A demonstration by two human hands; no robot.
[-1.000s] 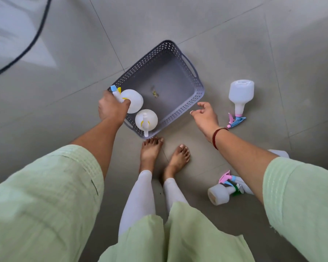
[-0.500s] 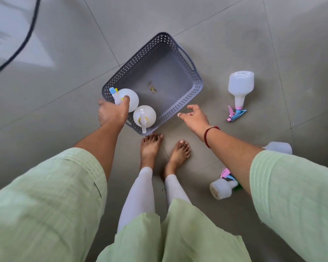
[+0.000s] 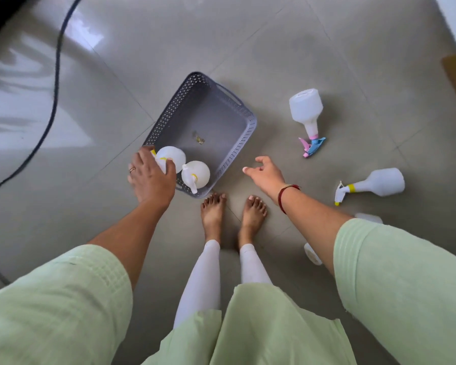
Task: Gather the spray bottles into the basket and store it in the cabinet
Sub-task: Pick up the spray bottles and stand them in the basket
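Basket [image 3: 166,118]: second bottle [image 3: 198,175] inside.
Left hand [image 3: 149,177]: blurred, fingers seemingly clasp spray bottle [image 3: 173,156].
Right hand [image 3: 265,173]: fingers loose, empty.
Floor: pink-trigger bottle [image 3: 306,109], yellow-trigger bottle [image 3: 379,181], cable [image 3: 55,101].
Half-hidden bottle [image 3: 312,255]: behind right forearm.

Could not see the spray head of the white plastic bottle [image 3: 175,156] inside the grey perforated plastic basket [image 3: 166,119], under the blurred left hand [image 3: 149,177], nor identify the brownish speck [image 3: 199,139] on its floor. Glimpsed slivers of two white plastic bottles [image 3: 312,255] [image 3: 369,217] right of the basket.

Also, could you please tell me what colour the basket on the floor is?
The basket is greyish purple, with perforated walls; head view shows it.
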